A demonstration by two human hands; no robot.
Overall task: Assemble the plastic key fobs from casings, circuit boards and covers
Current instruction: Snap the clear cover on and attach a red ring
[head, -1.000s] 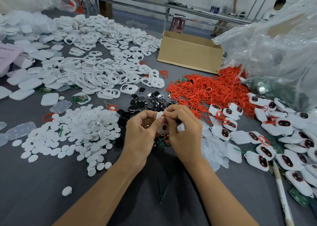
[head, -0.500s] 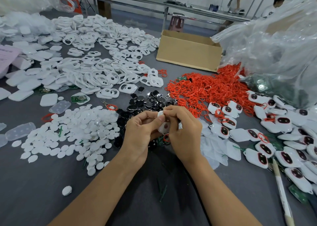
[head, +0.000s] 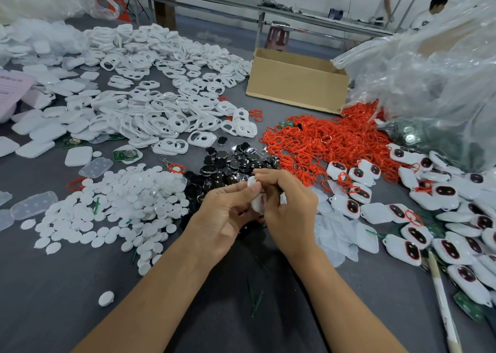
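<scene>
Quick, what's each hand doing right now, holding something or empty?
Left hand: closed, fingers and thumb holding the white key fob.
Right hand: closed, fingertips pinching the top of the same fob.

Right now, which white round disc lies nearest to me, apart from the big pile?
The single disc on the bare grey table, at the lower left of the view. It lies alone, nearer than the pile, whose discs crowd together.

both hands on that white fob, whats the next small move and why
Probably finish fitting the red loop: the left hand and right hand both pinch the white fob with red showing on it, while finished fobs at right carry loops.
</scene>
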